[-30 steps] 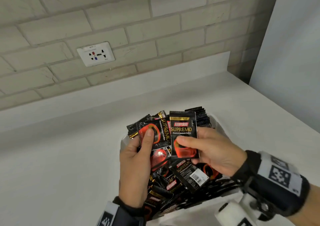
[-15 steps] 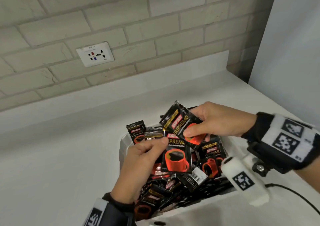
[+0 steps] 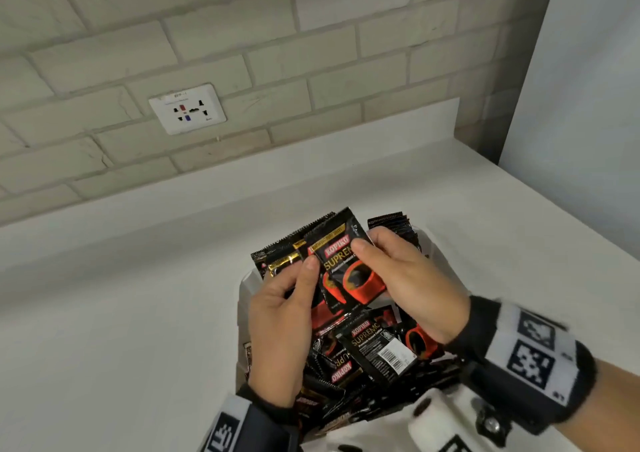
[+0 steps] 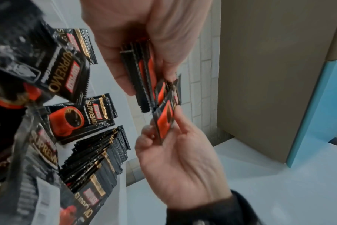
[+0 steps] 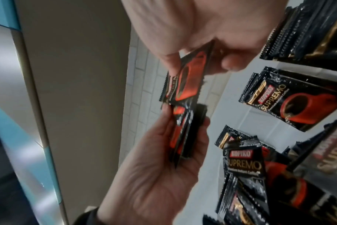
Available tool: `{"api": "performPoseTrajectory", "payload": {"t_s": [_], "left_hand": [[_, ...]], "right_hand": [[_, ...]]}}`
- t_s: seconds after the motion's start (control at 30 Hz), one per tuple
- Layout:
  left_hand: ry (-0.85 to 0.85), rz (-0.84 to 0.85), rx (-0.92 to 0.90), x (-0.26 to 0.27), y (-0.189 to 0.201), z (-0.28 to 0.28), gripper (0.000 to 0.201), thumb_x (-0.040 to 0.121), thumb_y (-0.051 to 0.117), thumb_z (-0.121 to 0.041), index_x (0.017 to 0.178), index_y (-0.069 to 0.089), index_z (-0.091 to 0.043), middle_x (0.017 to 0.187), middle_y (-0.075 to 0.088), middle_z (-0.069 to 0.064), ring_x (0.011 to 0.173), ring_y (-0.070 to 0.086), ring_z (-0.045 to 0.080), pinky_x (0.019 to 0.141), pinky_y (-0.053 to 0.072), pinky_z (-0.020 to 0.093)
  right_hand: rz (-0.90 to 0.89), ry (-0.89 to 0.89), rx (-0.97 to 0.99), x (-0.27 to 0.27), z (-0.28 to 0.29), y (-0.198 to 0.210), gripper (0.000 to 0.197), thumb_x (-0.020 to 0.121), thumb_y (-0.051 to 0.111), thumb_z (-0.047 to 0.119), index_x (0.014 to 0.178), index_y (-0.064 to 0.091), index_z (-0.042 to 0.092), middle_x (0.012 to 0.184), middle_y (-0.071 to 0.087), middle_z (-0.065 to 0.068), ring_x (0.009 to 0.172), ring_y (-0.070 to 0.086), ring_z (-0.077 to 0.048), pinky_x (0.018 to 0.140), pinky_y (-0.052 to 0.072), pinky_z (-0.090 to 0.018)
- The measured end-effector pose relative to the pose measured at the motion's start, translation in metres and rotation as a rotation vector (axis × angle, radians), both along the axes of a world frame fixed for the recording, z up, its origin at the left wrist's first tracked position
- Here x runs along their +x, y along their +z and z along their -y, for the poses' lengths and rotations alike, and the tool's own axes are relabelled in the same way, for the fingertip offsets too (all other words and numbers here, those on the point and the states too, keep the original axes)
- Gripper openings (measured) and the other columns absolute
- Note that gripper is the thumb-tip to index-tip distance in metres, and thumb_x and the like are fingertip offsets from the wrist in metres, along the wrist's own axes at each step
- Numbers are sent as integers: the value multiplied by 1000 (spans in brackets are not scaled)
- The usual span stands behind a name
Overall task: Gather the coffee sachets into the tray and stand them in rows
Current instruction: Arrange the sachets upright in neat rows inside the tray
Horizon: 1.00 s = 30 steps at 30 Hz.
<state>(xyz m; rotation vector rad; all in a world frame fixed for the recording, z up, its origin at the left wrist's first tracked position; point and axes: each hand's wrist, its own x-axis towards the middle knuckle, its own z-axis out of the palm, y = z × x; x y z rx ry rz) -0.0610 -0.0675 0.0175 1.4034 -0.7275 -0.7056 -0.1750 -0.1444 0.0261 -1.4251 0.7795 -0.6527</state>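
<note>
Black-and-red Kopiko Supremo coffee sachets fill a white tray (image 3: 244,289) on the counter. My left hand (image 3: 287,299) grips a small upright stack of sachets (image 3: 281,262) above the tray's left side, thumb on the front. My right hand (image 3: 398,271) pinches one sachet (image 3: 346,264) and holds it against the front of that stack. The wrist views show the stack (image 4: 142,73) edge-on and the single sachet (image 5: 187,76) touching it. Loose sachets (image 3: 375,347) lie jumbled below the hands. A standing row (image 3: 391,223) fills the back right corner.
The white counter (image 3: 121,296) stretches left and behind the tray. A brick wall with a power outlet (image 3: 187,109) is at the back. A pale panel (image 3: 588,105) closes off the right side. Wrist-worn camera mounts sit low in front.
My right hand came down and left from the tray's back, bringing its sachet upright against the left hand's stack. The left hand rose slightly with the stack.
</note>
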Motion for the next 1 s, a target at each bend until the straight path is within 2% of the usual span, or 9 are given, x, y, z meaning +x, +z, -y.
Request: {"api": "performPoseTrajectory", "payload": {"t_s": [0.1,0.17,0.3,0.4,0.5,0.6,0.7,0.87,1.0], "left_hand": [[-67,104,-42,-3,-4,1,49,69,60,-70,88,76,-28,96,73,-6,115,57,24,104,36,53],[-97,136,-38,-3,-6,0,58,61,56,-80,89,75,-33,101,72,-10,125,48,32,105,30,60],[-104,134,-47,-3,0,-1,31,63,65,-66,78,74,-40,89,71,-19,113,59,25,106,30,59],[-57,197,-29,-3,4,-4,10,66,63,-51,66,72,-47,76,65,-32,98,61,1,108,31,54],[-71,235,-20,3,7,-6,29,80,58,-30,61,70,-48,74,67,-27,88,62,4,93,46,43],[-100,363,-40,15,4,-8,21,83,66,-35,68,72,-48,85,71,-11,93,64,13,85,50,41],[-188,444,-24,23,2,-9,13,73,62,-49,79,73,-46,96,71,2,95,65,18,86,52,40],[-147,384,-24,27,7,-11,14,75,66,-34,72,72,-46,102,65,0,90,64,5,74,52,19],[27,203,-55,47,9,-18,18,74,63,-25,67,73,-40,102,60,0,84,67,15,67,57,21]], "right_hand": [[19,-102,-12,7,-3,-2,13,95,41,29,99,46,18,85,57,4,72,58,-2,68,47,-17],[6,-133,-20,10,-5,-6,18,95,40,31,105,43,17,96,56,-2,75,58,-4,65,47,-15],[14,-167,-7,14,-8,-16,14,94,41,31,98,39,18,118,45,-17,82,56,-10,56,46,-12],[14,-136,-8,14,-9,-14,11,93,47,28,93,36,26,122,42,-16,88,58,-15,61,50,-16],[-71,-143,-203,9,0,2,35,87,59,24,106,31,32,118,42,4,102,50,-11,83,49,-24],[-184,17,-480,3,15,31,50,80,67,24,117,35,35,115,49,14,101,47,0,80,39,-12],[-409,287,-689,7,26,54,42,82,67,20,119,49,31,103,61,10,78,54,11,71,41,-8],[-607,397,-790,18,35,70,30,84,65,17,113,61,23,96,61,11,88,57,-6,80,44,-21],[-659,292,-790,21,56,67,23,84,64,15,107,63,18,94,59,8,87,54,-8,72,41,-21]]}}
